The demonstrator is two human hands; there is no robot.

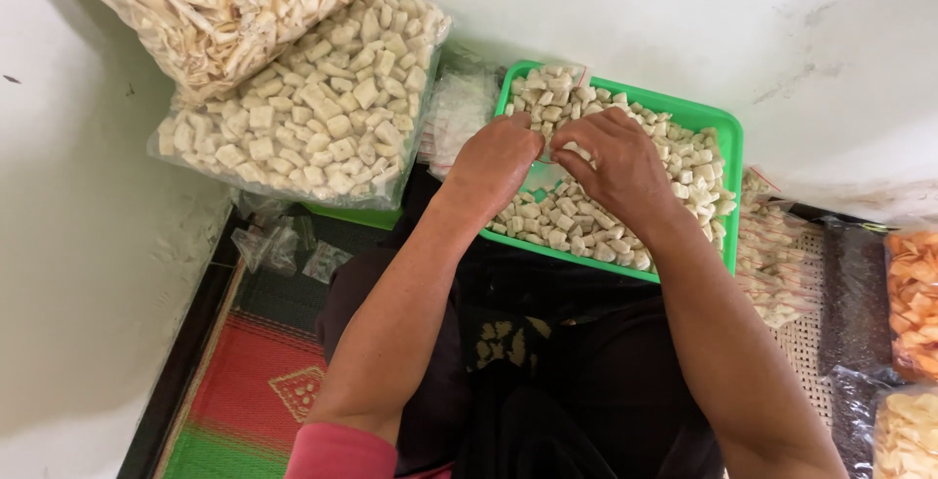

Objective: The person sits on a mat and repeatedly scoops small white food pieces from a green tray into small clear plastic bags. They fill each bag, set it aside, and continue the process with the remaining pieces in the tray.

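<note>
A green tray (731, 137) rests on my lap against the white wall, filled with several pale, cube-shaped snack pieces (684, 161). My left hand (493, 161) hovers over the tray's left side, fingers curled, holding the edge of a small clear plastic bag (540, 178). My right hand (618, 161) is close beside it, fingers pinched on a few pale pieces at the bag's mouth. The bag is mostly hidden between both hands.
A large clear bag of the same cubes (313, 98) leans at the left, with a bag of pale strips (210, 5) on top. Small filled packets (777, 264) pile at the right, beside bags of orange chips (914, 298). Empty small bags (269, 244) lie on the woven mat (254, 381).
</note>
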